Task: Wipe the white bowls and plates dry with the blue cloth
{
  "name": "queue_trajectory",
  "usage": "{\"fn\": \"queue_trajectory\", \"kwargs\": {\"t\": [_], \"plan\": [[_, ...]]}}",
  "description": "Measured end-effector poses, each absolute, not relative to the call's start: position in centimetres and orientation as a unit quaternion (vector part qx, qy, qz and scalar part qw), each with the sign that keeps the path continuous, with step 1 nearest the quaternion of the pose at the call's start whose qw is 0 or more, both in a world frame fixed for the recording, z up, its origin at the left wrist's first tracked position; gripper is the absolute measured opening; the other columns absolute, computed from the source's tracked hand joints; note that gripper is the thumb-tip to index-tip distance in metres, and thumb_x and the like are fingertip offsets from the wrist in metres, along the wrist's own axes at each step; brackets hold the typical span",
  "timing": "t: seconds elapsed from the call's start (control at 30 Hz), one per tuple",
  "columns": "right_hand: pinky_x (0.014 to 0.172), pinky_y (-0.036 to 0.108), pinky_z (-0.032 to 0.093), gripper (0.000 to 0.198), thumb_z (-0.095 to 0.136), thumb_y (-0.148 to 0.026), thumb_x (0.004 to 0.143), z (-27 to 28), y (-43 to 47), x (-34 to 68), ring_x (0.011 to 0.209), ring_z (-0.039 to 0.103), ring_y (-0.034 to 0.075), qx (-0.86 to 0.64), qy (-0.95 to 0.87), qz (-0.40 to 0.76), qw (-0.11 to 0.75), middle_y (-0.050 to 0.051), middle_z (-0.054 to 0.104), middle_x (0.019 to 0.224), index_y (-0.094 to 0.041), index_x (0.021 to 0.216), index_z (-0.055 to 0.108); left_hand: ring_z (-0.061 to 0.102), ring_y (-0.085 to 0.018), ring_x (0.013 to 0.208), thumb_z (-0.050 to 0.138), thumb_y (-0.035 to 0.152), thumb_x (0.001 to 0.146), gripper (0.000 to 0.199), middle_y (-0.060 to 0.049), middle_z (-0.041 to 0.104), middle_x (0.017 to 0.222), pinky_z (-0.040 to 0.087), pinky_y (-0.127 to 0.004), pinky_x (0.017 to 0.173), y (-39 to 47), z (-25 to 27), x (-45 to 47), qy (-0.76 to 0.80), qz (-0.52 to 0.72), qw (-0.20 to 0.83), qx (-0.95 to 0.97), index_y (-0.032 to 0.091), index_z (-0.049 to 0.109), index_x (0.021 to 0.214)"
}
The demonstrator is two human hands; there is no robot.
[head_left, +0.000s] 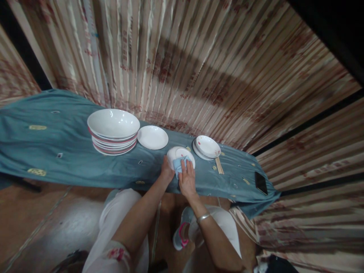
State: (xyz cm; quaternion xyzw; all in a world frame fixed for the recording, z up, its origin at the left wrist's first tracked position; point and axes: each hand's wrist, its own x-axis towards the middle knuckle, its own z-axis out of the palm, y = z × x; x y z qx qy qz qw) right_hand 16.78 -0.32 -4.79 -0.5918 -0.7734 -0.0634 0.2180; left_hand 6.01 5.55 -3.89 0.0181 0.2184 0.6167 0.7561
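Right hand (187, 182) on blue cloth (177, 165) against white bowl (181, 151)

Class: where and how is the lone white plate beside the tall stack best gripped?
Probably grip the white plate by its near rim, from the near side, in a thumb-on-top pinch: it lies flat, that edge uncovered, while its left edge crowds the tall stack.

Left hand (167, 170) grips rim of upturned bowl (171, 154) at table's (68, 151) near edge. Right hand (187, 180) presses blue cloth (178, 164) on bowl's underside. Plate (152, 137) lies near far edge, just beside tall stack (113, 147), large dish (113, 123) on top. Small stack (207, 146) by far edge, towards right end; chopsticks (219, 167) just beside, nearer near edge. Phone (261, 183) near right end. Curtain (176, 68) behind far edge.
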Motion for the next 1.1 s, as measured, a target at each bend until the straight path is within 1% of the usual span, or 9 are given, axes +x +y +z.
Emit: {"fn": "queue_trajectory", "kwargs": {"t": [0.1,0.27,0.37,0.47,0.57,0.7,0.83,0.97,1.1], "plan": [[0.113,0.05,0.026,0.055,0.035,-0.015,0.093,-4.7,-0.7,16.4,0.145,0.015,0.028,-0.574,-0.788,-0.074,0.21,0.016,0.024,0.156,-0.014,0.148,0.032,0.06,-0.024,0.116,0.025,0.042,0.098,0.053,-0.014,0.071,0.113,0.041,-0.038,0.106,5.4,-3.4,6.1,0.24,0.622,0.745,-0.002,0.009,0.056,0.124],[0.112,0.052,0.025,0.06,0.041,-0.009,0.088,-3.9,-0.5,15.8,0.146,0.013,0.03,-0.551,-0.816,-0.072,0.161,0.015,0.025,0.156,-0.018,0.147,0.036,0.064,-0.024,0.11,0.026,0.042,0.098,0.052,-0.015,0.073,0.104,0.045,-0.038,0.103,5.3,-2.7,6.1,0.272,0.616,0.738,-0.033,0.008,0.058,0.121],[0.111,0.051,0.026,0.058,0.041,-0.011,0.089,-2.8,0.1,15.6,0.145,0.015,0.03,-0.527,-0.838,-0.064,0.125,0.014,0.027,0.156,-0.02,0.146,0.037,0.065,-0.024,0.109,0.028,0.043,0.097,0.049,-0.014,0.072,0.105,0.047,-0.039,0.101,5.3,-2.8,6.1,0.279,0.618,0.734,-0.047,0.012,0.061,0.117],[0.111,0.047,0.028,0.056,0.041,-0.012,0.089,-1.5,1.2,15.2,0.144,0.02,0.03,-0.495,-0.863,-0.045,0.092,0.014,0.03,0.154,-0.019,0.145,0.04,0.062,-0.022,0.114,0.034,0.042,0.097,0.044,-0.013,0.071,0.11,0.047,-0.035,0.1,5.2,-3.1,6.0,0.286,0.624,0.725,-0.063,0.013,0.063,0.113],[0.11,0.047,0.029,0.053,0.04,-0.012,0.09,-0.2,2.5,14.5,0.143,0.022,0.03,-0.475,-0.878,-0.024,0.062,0.013,0.034,0.153,-0.018,0.142,0.044,0.059,-0.02,0.119,0.036,0.041,0.096,0.04,-0.01,0.07,0.113,0.046,-0.03,0.101,5.2,-3.4,6.0,0.29,0.625,0.721,-0.075,0.015,0.062,0.112],[0.11,0.049,0.029,0.046,0.039,-0.017,0.092,1.2,4.5,13.1,0.142,0.023,0.03,-0.458,-0.889,-0.01,0.019,0.012,0.038,0.15,-0.018,0.137,0.05,0.061,-0.022,0.115,0.034,0.043,0.096,0.043,-0.011,0.071,0.108,0.048,-0.034,0.099,5.3,-3.5,6.1,0.27,0.617,0.735,-0.079,0.015,0.063,0.109],[0.108,0.049,0.031,0.038,0.04,-0.021,0.093,2.1,6.3,12.0,0.139,0.029,0.03,-0.455,-0.89,-0.015,-0.021,0.011,0.044,0.146,-0.018,0.127,0.057,0.062,-0.021,0.113,0.028,0.041,0.097,0.045,-0.012,0.07,0.107,0.048,-0.033,0.097,5.6,-3.3,6.1,0.24,0.626,0.738,-0.078,0.014,0.062,0.111],[0.107,0.048,0.032,0.034,0.042,-0.023,0.093,2.5,7.9,11.3,0.136,0.034,0.027,-0.478,-0.878,-0.01,-0.029,0.011,0.048,0.143,-0.018,0.123,0.058,0.06,-0.019,0.115,0.027,0.039,0.098,0.045,-0.011,0.069,0.111,0.047,-0.03,0.097,5.8,-3.1,6.2,0.219,0.643,0.73,-0.075,0.013,0.062,0.11],[0.103,0.041,0.037,0.03,0.041,-0.023,0.093,2.9,9.4,11.0,0.127,0.045,0.024,-0.512,-0.858,0.008,-0.036,0.01,0.057,0.131,-0.018,0.116,0.06,0.06,-0.021,0.116,0.026,0.04,0.098,0.046,-0.011,0.07,0.106,0.047,-0.032,0.098,5.8,-3.2,6.2,0.232,0.636,0.732,-0.077,0.012,0.062,0.109]]}}
